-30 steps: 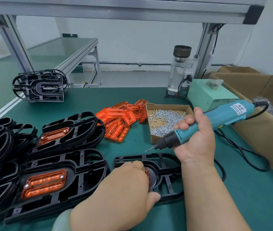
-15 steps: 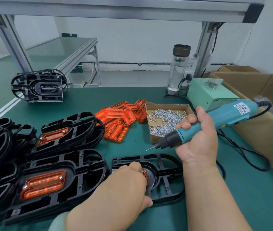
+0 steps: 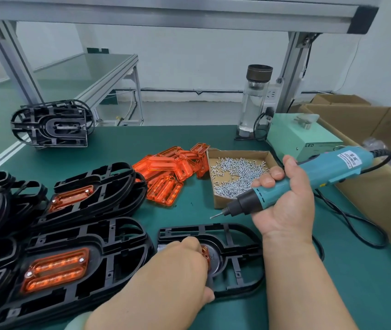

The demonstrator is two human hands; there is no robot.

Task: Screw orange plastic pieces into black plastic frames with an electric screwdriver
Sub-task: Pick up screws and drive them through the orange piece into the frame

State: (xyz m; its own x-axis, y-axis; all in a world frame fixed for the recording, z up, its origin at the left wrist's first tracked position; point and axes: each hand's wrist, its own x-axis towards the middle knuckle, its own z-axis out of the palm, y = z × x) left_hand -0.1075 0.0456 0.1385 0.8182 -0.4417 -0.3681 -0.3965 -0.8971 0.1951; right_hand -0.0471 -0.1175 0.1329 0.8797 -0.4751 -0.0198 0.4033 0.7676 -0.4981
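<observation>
Teal screwdriver (image 3: 321,172) gripped by fingers of right hand (image 3: 287,210), tip over black frame (image 3: 213,228); left hand (image 3: 180,265) fingers curl round orange piece (image 3: 205,253).

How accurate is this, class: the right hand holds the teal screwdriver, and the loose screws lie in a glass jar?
One point is wrong: the head view shows the loose screws in an open cardboard box, not a glass jar. The right hand does hold the teal screwdriver.
</observation>
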